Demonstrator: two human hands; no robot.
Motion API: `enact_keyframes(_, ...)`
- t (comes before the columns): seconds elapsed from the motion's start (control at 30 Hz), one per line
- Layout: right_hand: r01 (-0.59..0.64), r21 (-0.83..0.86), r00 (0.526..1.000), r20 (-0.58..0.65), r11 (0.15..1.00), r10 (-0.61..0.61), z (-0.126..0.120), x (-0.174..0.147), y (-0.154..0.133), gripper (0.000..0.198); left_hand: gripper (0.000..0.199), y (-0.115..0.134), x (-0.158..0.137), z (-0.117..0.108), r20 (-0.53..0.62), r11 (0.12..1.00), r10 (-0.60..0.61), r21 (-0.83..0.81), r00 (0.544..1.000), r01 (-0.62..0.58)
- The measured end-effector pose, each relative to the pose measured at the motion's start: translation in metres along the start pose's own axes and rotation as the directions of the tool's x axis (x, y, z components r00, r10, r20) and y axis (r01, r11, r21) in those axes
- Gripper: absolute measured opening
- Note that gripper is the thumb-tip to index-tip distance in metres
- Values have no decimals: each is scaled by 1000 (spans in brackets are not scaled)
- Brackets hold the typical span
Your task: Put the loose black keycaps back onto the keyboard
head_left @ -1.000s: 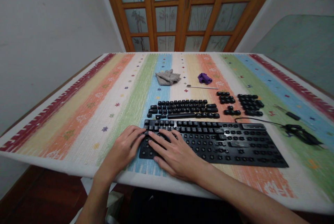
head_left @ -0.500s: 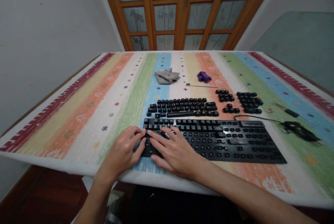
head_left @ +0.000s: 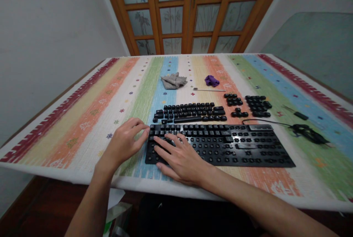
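A black keyboard [head_left: 220, 152] lies in front of me, with keycaps on its upper rows and bare switches over much of the rest. My right hand [head_left: 179, 159] rests over its left part, fingers spread and flat, the index fingertip on a keycap near the left edge. At the upper left corner, my left hand [head_left: 125, 139] has thumb and index finger brought together beside the keyboard's edge. Whatever sits between those fingertips, if anything, is too small to make out. Loose black keycaps [head_left: 190, 112] stand in rows just behind the keyboard.
More keycaps [head_left: 257, 105] are grouped at the back right. Behind lie a grey cloth [head_left: 173, 81], a purple cloth [head_left: 212, 80] and a thin brush [head_left: 209, 89]. A coiled cable [head_left: 309, 133] and a small black-handled tool [head_left: 300, 115] are at the right on the striped tablecloth [head_left: 91, 126].
My left hand has moved left and up, away from the key beside my right index finger, to the keyboard's upper left corner. My right hand stays over the keys. The view has shifted slightly.
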State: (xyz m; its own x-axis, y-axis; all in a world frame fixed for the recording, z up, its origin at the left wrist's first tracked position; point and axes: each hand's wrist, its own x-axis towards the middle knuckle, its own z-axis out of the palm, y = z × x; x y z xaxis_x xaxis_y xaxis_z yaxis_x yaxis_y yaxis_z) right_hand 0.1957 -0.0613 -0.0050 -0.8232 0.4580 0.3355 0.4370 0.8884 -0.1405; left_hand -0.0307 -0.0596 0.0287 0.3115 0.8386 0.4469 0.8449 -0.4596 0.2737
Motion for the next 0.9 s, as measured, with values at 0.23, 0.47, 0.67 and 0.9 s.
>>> enact_keyframes(0.23,15,3,999,-50,1000,-15,-5,-6,3,36,26,-40,72,4,193,999,23,-32,981,-17)
enact_keyframes(0.47,10,-4,997,-74,1000,-11,-6,-10,5,34,22,-71,105,34,426,998,39,-56,904,-17)
enact_keyframes(0.67,15,-4,997,-71,1000,-15,-6,-12,2,34,23,-76,107,36,454,995,58,-94,889,-17)
enact_keyframes(0.9,24,3,997,-69,1000,-23,-6,-12,1,34,22,-75,105,37,478,990,60,-143,876,10)
